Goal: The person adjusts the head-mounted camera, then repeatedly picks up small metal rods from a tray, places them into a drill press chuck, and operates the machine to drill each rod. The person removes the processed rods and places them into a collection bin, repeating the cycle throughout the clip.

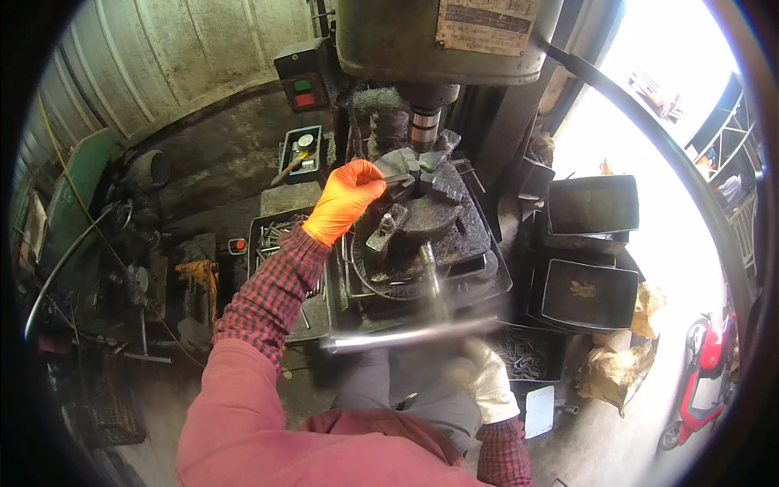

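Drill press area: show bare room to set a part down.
Bare floor shows between the brown paper bag and red scooter; the upper black tray at right also looks bare inside. It's crowded around the fixture at the left hand, in the left tray of metal pieces, and in the black bin beside the right hand.

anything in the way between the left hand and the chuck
Nothing visible. The left hand pinches a short rod, whose far end appears to be at the chuck. The blurred T-handle is on the chuck's near side, out of that path, with the right hand lower still.
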{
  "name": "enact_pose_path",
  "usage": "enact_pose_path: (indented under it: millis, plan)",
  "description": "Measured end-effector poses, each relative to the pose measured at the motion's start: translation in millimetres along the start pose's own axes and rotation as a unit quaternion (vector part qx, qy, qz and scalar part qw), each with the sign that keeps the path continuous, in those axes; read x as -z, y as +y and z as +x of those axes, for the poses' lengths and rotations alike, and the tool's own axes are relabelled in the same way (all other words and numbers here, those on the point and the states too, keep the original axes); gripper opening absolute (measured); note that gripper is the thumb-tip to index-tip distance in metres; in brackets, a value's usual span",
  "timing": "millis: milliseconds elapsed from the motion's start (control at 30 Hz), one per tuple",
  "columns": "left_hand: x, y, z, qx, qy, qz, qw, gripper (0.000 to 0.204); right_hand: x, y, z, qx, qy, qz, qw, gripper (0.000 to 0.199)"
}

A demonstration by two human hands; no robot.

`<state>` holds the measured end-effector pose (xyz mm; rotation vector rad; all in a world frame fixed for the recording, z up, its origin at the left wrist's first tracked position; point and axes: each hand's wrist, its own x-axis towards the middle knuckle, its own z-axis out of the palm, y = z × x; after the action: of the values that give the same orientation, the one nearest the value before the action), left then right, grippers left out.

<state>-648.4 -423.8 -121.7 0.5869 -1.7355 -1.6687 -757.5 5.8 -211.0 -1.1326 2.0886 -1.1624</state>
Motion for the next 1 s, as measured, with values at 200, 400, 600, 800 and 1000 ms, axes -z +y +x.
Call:
enact_pose_path:
  millis: [200,400,600,800,1000]
  plan:
    - [10.6,12.5,-0.1,-0.058,-0.040,0.330,0.941,0.026,-2.5,-0.7,-5.8,0.014,-0.005,0.034,0.999,0.056]
    - [21.0,28.5,17.5,-0.064,-0.019,0.207,0.976,0.041,3.1,2.3,-11.7,0.018,0.009,0.065,0.998,0.053]
    - [10.7,11.3,2.5,0.041,-0.010,-0.194,0.980,0.037,6.0,14.7,-16.1,-0.032,-0.006,0.107,0.994,0.052]
    - [-3.5,0.9,27.3,0.009,-0.054,-0.420,0.906,0.031,5.4,16.4,-17.4,-0.036,0.005,0.202,0.979,0.053]
    - [-15.8,1.9,24.3,0.028,0.008,-0.252,0.967,0.020,10.1,8.0,-26.6,-0.040,-0.011,0.143,0.989,0.054]
